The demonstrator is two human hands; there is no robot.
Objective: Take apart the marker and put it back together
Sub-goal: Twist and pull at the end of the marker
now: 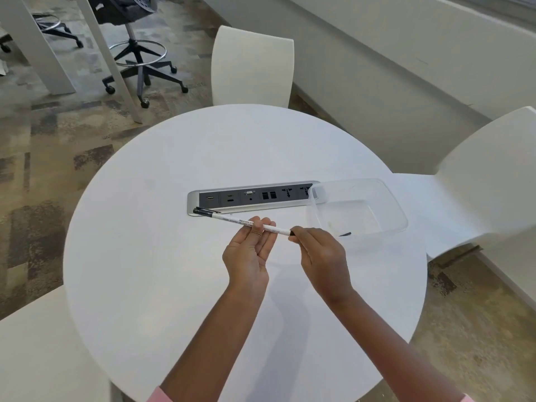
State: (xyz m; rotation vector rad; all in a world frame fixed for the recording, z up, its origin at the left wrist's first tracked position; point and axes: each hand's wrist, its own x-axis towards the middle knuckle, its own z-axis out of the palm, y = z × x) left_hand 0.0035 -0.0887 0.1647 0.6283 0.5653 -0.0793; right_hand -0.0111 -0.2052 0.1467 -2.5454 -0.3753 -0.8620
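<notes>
The person holds a white marker (pixel 232 221) in the air over the middle of a round white table (pixel 145 256). It lies nearly level, with its black clipped cap pointing left above the near left corner of the recessed socket panel (pixel 252 196). The left hand (pixel 248 256), palm up, pinches the barrel at mid-length between thumb and fingertips. The right hand (pixel 322 256) pinches the marker's black right end. A clear plastic container (pixel 400 216) stands just right of the hands and overlaps the panel's right end. A small dark piece (pixel 345 234) shows at its near wall.
</notes>
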